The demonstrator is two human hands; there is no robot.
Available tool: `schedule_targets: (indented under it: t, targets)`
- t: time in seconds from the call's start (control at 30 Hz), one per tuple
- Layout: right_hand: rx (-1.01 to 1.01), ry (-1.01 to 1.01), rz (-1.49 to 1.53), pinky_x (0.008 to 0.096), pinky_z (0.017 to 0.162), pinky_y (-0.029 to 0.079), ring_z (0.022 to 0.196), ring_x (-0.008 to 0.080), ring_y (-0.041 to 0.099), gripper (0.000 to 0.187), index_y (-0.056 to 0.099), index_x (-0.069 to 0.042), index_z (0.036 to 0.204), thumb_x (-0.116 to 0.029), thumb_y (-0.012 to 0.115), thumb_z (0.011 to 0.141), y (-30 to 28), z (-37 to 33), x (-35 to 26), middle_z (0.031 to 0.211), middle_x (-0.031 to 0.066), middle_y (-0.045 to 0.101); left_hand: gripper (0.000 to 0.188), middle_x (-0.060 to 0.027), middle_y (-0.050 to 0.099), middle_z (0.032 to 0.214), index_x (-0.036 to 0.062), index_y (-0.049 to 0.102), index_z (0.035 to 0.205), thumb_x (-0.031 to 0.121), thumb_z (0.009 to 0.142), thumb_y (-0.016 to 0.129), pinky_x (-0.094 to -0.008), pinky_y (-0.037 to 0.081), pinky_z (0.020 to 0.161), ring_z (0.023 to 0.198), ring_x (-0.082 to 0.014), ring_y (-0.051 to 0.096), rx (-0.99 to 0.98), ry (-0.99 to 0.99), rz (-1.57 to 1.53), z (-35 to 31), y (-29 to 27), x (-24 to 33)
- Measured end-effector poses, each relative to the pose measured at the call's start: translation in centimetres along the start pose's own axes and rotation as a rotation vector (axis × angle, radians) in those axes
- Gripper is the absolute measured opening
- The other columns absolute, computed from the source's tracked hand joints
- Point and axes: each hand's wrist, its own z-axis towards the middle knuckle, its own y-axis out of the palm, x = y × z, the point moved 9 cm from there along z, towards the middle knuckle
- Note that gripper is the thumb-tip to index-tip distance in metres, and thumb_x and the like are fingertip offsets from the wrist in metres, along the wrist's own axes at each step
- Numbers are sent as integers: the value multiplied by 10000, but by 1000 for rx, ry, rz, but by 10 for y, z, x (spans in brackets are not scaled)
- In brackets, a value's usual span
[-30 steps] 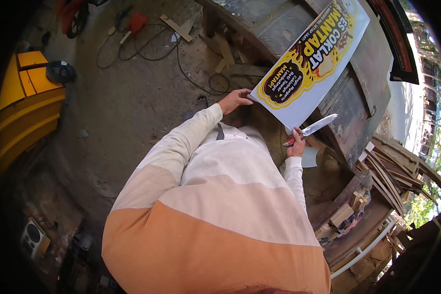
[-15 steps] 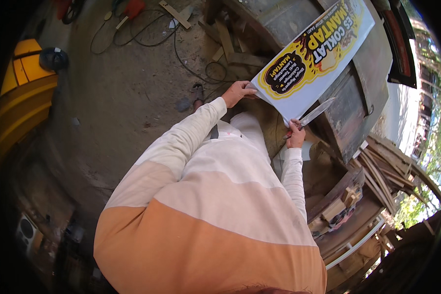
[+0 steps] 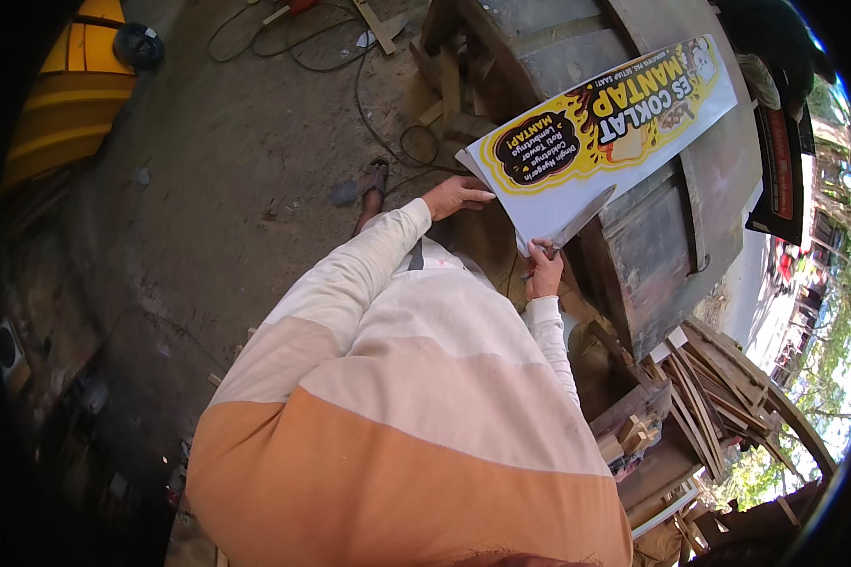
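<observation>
- Left hand [image 3: 456,196] sits at the near corner of the printed banner [image 3: 603,121], fingers curled over its edge, pinching the sheet (thumb side hard to make out).
- Right hand [image 3: 543,271] is closed in a fist round the handle of a knife [image 3: 580,219]; the handle itself is hidden inside the grip.
- Knife blade is bare metal, points up and to the right from the fist, lies across the lower white margin of the banner, touching or just over it (cannot tell which).
- Banner is a long white sheet with a yellow and black printed patch, lying tilted on the top of a big weathered wooden cart [image 3: 652,217], far end running up toward the upper right.
- Both hands are close together at the near end of the banner, left one on the corner, right one just below the edge.
- Both arms in long pale sleeves; cream-and-orange shirt [image 3: 416,425] fills the lower middle of the view.
- One sandalled foot [image 3: 375,180] on the dirt ground [image 3: 208,189] just left of the left hand.
- Black cable [image 3: 369,104] loops over the ground near the cart.
- Yellow container [image 3: 66,94] at upper left, well apart from the hands.
- Stack of wood offcuts [image 3: 700,397] at right, below the cart.
</observation>
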Motion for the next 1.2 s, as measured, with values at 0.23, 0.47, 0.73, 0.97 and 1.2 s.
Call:
schedule_targets:
  t: [0.23,0.47,0.73,0.97,1.2]
  targets:
    - [10,-9,15,216,456,357,508,62,493,159,678,-73,938,-40,784,825,-6,3,6,719,-47,585,437,-112,678,1209,-24,632,1241,200,894,776,-354,514,995,1117,-198,640,-9,90,-66,4,18,-5]
    - [33,-12,-21,222,441,333,506,58,457,196,666,-56,922,-52,811,791,-4,9,1,733,-42,547,421,-116,706,1160,-41,646,1217,174,881,782,-343,530,972,1047,-208,681,-5,140,54,7,12,0]
    - [126,-241,-54,211,519,318,567,45,414,291,589,-102,820,-27,859,743,1,24,-25,715,-80,498,384,-124,712,1145,-50,666,1191,171,894,766,-336,523,966,1025,-193,683,35,175,97,4,15,6]
    - [147,-267,-98,237,633,338,669,67,393,300,580,-102,780,-22,866,738,7,17,-32,742,-76,467,356,-109,728,1077,-62,691,1144,184,896,759,-310,519,923,946,-181,694,45,193,149,-6,18,13]
    - [156,-287,-52,230,615,337,660,60,404,299,571,-103,777,-5,851,742,4,21,-24,740,-78,461,383,-119,737,1050,-70,687,1149,201,890,764,-315,520,922,935,-179,693,44,185,196,-14,12,16]
